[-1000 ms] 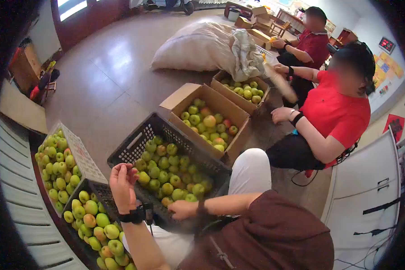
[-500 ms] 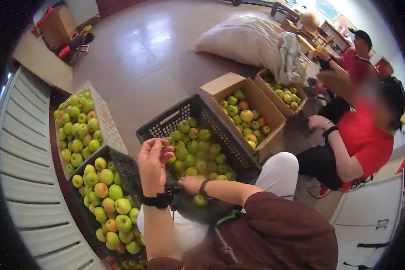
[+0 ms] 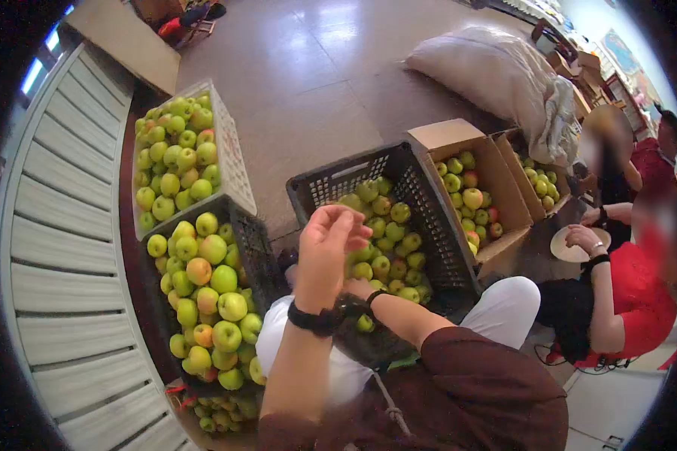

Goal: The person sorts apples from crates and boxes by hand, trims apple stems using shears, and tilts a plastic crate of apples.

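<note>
My left hand (image 3: 328,237) is raised over the near side of a black plastic crate (image 3: 346,174), with a dark band on its wrist. Its fingers are curled in and the thumb presses toward them; whatever they hold, if anything, is hidden. Lower down, my right hand (image 3: 359,289) reaches into the same crate beside green apples (image 3: 386,228). The left wrist covers its fingers, so their grip does not show. One green apple (image 3: 365,323) lies close to the right wrist.
To the left stand a white crate (image 3: 229,150) and another black crate (image 3: 252,244), both heaped with apples. Cardboard boxes (image 3: 515,207) of apples sit to the right, near a large white sack (image 3: 489,83). A person in red (image 3: 639,297) sits at the right beside a round pale dish (image 3: 572,246).
The view has swung, so the crates and boxes appear farther right. My left hand stays raised with curled fingers. My right hand has drawn in behind the left wrist.
</note>
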Demonstrator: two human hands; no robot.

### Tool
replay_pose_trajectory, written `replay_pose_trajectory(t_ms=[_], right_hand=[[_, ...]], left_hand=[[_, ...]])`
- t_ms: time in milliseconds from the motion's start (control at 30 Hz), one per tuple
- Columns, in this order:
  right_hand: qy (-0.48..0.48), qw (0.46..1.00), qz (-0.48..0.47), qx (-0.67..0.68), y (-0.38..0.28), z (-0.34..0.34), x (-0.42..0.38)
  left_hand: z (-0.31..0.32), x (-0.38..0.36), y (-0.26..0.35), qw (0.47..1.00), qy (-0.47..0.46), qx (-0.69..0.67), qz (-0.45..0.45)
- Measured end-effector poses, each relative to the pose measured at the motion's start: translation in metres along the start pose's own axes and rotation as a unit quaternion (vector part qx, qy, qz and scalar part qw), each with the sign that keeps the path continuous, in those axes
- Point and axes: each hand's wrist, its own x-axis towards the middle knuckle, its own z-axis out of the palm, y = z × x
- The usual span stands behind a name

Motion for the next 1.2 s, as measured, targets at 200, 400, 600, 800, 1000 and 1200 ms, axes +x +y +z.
replay_pose_trajectory(t_ms=[200,400,600,800,1000,1200], right_hand=[[0.001,0.992,0.029,0.122,0.004,-0.026,-0.032],[0.090,0.696,0.199,0.685,-0.004,-0.115,-0.091],[0.118,0.363,0.120,0.916,-0.001,-0.174,-0.142],[0.092,0.307,0.041,0.946,-0.004,-0.188,-0.167],[0.135,0.291,0.017,0.947,-0.015,-0.201,-0.178],[0.348,0.467,0.032,0.812,-0.028,-0.203,-0.185]], left_hand=[[-0.003,0.001,-0.007,0.999,-0.016,0.040,0.013],[0.001,0.005,-0.022,0.986,-0.036,0.160,0.040],[0.003,0.006,-0.055,0.944,-0.100,0.309,0.052],[0.001,0.004,-0.081,0.908,-0.170,0.381,0.047],[0.005,-0.002,-0.083,0.879,-0.205,0.430,0.019],[0.008,-0.001,-0.076,0.907,-0.174,0.377,-0.073]])
